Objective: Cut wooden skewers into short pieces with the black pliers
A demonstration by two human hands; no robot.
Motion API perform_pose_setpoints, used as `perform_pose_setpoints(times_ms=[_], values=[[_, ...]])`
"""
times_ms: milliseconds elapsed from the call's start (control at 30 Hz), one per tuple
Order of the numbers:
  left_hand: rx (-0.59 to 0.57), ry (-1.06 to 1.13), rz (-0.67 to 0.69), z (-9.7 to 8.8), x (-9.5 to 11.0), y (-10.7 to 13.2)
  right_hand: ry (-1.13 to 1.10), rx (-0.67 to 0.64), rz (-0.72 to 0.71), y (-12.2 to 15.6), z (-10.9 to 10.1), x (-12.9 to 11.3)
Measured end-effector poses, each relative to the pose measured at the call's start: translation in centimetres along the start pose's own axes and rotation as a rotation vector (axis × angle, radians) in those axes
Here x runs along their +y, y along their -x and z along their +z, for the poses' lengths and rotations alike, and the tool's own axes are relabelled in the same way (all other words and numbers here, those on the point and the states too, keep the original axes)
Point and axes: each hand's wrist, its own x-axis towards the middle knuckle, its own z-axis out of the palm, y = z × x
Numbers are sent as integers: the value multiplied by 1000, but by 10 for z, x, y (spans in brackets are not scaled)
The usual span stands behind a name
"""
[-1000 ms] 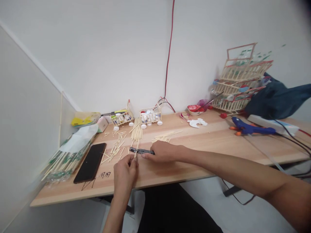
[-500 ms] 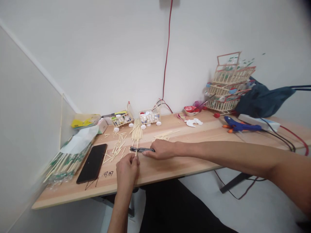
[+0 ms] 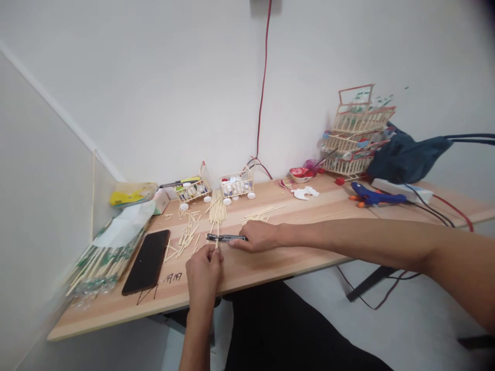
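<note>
My left hand pinches the lower end of a thin wooden stick, which points away from me over the table. In my right hand is a slim dark metal hand tool, fingers closed round its handle. Its narrow head lies across the stick just beyond my left fingertips; whether the jaws touch the wood I cannot tell. A bundle of sticks lies behind the held one. Short cut stick pieces are scattered to the left, and longer sticks lie behind my right hand.
Two small stick carts on white wheels stand by the wall. A black phone and bagged sticks lie left. On the right are a blue glue gun, a power strip, stacked stick baskets and a red-stained bowl.
The view has shifted slightly, so the things on the right appear a little further left. Both hands, the stick and the tool keep nearly the same positions.
</note>
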Motion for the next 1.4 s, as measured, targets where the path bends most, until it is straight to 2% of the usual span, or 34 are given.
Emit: perform_pose_setpoints(times_ms=[400, 767, 900, 1033, 1200, 1400], values=[[26, 90, -91, 0, -3, 6, 37, 7, 24, 4, -8, -9], [-2, -70, -111, -10, -3, 15, 45, -48, 14, 0, -4, -20], [-2, -51, -102, -13, -4, 19, 71, -40, -23, 0, -2, -19], [26, 112, -119, -13, -13, 22, 45, -60, -35, 2, -3, -13], [25, 589, -209, -8, -27, 23, -83, -80, -68, 9, -10, -1], [122, 801, -266, -7, -32, 22, -233, -110, -28, 14, -17, 10]])
